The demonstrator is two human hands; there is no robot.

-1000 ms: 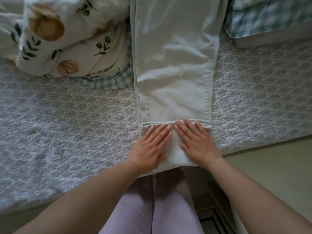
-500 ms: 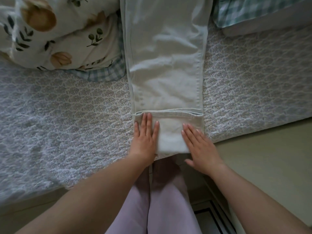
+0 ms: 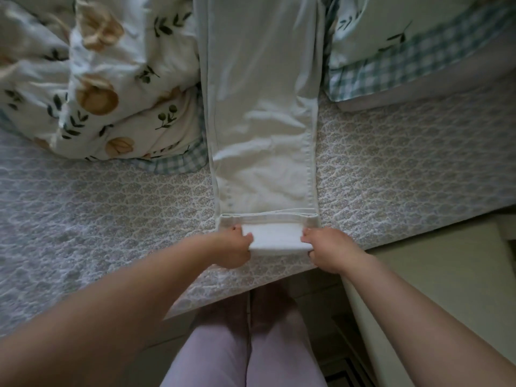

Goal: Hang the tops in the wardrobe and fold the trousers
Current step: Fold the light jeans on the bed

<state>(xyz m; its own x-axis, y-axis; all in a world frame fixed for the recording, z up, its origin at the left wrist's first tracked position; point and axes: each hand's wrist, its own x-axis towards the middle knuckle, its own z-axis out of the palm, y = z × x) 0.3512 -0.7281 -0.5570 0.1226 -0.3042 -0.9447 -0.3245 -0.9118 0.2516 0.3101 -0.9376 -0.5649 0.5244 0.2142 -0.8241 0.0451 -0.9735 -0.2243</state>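
Both hands, left hand (image 3: pixel 233 247) and right hand (image 3: pixel 326 248), grasp the folded end of the white trousers (image 3: pixel 262 121) on the bed (image 3: pixel 111 213), fingers curled.

A single wide-angle camera sits on the person's head, looking forward and steeply down over the near edge of the bed (image 3: pixel 83 219). It is close: the left forearm (image 3: pixel 97 317) and right forearm (image 3: pixel 418 317) enter from the bottom corners, and the person's legs (image 3: pixel 243 356) fill the bottom centre. The white trousers (image 3: pixel 262 121) run up the frame's middle, while the duvet (image 3: pixel 111 79) and pillow (image 3: pixel 391 23) curve into the top corners.
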